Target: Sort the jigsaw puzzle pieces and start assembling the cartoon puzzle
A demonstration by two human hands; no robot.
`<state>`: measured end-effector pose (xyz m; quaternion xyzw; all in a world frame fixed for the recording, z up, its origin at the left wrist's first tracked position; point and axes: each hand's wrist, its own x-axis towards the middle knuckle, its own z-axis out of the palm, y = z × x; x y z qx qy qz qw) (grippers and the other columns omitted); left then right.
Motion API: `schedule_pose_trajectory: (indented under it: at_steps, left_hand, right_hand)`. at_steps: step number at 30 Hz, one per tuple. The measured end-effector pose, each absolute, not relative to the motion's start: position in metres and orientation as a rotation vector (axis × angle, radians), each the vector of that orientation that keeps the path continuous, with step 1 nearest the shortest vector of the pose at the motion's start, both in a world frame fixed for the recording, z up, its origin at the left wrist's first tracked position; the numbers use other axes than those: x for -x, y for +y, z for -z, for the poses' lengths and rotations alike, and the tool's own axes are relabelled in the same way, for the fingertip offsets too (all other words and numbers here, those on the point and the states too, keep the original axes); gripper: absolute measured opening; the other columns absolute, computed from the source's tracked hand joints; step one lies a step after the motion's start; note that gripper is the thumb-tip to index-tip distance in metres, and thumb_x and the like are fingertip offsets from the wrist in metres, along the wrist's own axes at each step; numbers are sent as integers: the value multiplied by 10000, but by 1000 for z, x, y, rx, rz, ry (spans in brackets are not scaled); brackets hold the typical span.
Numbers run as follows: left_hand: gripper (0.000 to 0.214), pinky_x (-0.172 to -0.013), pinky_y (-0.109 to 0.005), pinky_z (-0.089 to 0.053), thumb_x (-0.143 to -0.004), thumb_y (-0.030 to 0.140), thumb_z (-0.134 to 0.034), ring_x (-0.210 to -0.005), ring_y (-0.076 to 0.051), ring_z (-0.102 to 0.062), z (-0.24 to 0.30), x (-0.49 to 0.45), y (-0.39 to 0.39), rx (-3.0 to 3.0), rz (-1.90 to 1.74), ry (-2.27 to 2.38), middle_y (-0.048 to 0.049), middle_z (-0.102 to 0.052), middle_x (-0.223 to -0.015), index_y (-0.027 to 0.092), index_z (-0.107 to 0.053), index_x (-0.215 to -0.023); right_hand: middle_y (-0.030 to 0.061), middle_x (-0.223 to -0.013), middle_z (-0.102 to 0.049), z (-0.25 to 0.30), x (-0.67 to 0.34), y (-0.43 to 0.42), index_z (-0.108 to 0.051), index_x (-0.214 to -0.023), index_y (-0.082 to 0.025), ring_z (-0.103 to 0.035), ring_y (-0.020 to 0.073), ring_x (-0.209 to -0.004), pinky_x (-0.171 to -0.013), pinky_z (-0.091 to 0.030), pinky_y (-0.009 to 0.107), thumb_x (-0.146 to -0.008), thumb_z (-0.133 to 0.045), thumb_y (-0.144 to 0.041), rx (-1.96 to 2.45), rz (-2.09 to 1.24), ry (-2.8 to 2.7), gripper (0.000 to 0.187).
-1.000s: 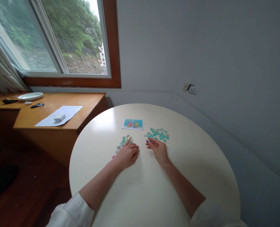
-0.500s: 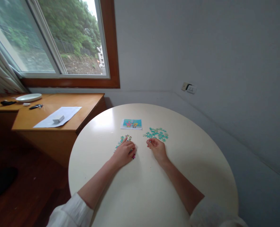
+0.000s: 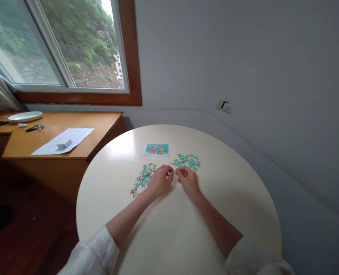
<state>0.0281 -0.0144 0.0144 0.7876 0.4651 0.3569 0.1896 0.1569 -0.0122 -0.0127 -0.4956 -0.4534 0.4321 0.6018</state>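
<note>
Puzzle pieces (image 3: pixel 145 174) (flat, knobbly) beside left hand (image 3: pixel 161 180)

Round off-white tabletop (image 3: pixel 169 229): smooth, glossy; reflects window light. Flat multicoloured jigsaw pieces (image 3: pixel 145 176) and flat teal jigsaw pieces (image 3: pixel 185 161): card-like, smooth-looking. Rectangular printed picture sheet (image 3: pixel 156 150): paper-like. Angular orange-brown desk (image 3: pixel 104 121): wood-grain look, low sheen. White rectangular sheet (image 3: pixel 77 134): matt paper. Brown window frame (image 3: pixel 131 57): wood, smooth finish. White sleeve (image 3: pixel 93 250): soft, creased cloth. Pale grey wall (image 3: pixel 244 57): matt.

Head-worn camera looks forward and down over the table (image 3: pixel 163 236) toward the wall (image 3: pixel 244 53)
</note>
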Motion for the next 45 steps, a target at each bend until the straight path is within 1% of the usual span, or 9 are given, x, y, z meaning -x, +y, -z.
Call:
schedule_pose_trajectory:
  at_steps: [2,7,11,15,22,29,32,35,45]
  left_hand:
    - [120,-609,-246,-432,-786,154,-472,-622,-121,-540,-10,-33,-18,-2131,-1047,1309,-19,-588,-692,156,-586,-748]
    - [88,-599,-226,-424,-739,146,-543,-610,-106,-531,-4,-31,-25,-2035,-1118,1212,3,-593,-688,165,-583,-815]
    - [16,-588,-215,-416,-736,161,-565,-595,-97,-522,-4,-27,-24,-2011,-1157,1166,12,-582,-665,164,-574,-748]
    - [45,-586,-211,-404,-731,133,-551,-587,-93,-511,-1,-26,-22,-2025,-1157,1142,23,-568,-641,168,-560,-703]
    - [43,-570,-211,-385,-726,164,-573,-567,-91,-493,3,-27,-22,-1972,-1157,1145,31,-550,-614,170,-546,-692]
    - [29,-563,-212,-400,-704,157,-566,-567,-95,-513,4,-28,-21,-1802,-1163,1086,23,-571,-616,170,-549,-724]
    - [22,-537,-205,-403,-702,176,-562,-548,-91,-516,2,-26,-18,-1688,-1190,1061,21,-568,-597,165,-551,-718]
    - [66,-517,-203,-408,-685,209,-588,-532,-89,-520,0,-25,-15,-1569,-1226,1040,18,-566,-587,156,-549,-696]
    - [142,-463,-177,-414,-637,226,-640,-492,-70,-526,-8,-25,-17,-1391,-1192,945,41,-556,-558,150,-549,-714]
  right_hand:
    - [-42,-538,-525,12,-156,-14,-520,-625,-169,-418,64,-428,-389,-339,188,-560,-684,-528,1148,-1012,-1043,400]
    - [-56,-507,-482,15,-152,-17,-499,-613,-178,-390,64,-414,-378,-300,186,-642,-638,-497,1133,-997,-1105,349]
    - [-59,-492,-456,15,-149,-21,-477,-596,-186,-367,68,-417,-377,-277,193,-690,-599,-483,1138,-965,-1173,334]
    - [-66,-462,-404,10,-148,-25,-464,-561,-193,-341,74,-409,-382,-272,208,-727,-548,-499,1180,-925,-1247,358]
    - [-64,-434,-401,5,-149,-27,-472,-538,-192,-342,78,-405,-393,-261,219,-732,-535,-534,1217,-843,-1327,398]
    - [-78,-380,-348,6,-150,-26,-441,-491,-189,-316,62,-352,-355,-247,209,-704,-544,-595,1232,-906,-1218,469]
    - [-55,-402,-418,4,-149,-27,-477,-504,-177,-388,69,-352,-375,-319,213,-736,-509,-595,1189,-930,-1216,479]
    - [-26,-482,-509,4,-148,-27,-543,-559,-159,-458,81,-374,-382,-377,222,-717,-541,-587,1120,-1002,-1206,456]
    - [-46,-443,-538,3,-145,-25,-560,-643,-168,-477,88,-358,-310,-396,200,-583,-707,-487,1015,-1129,-998,356]
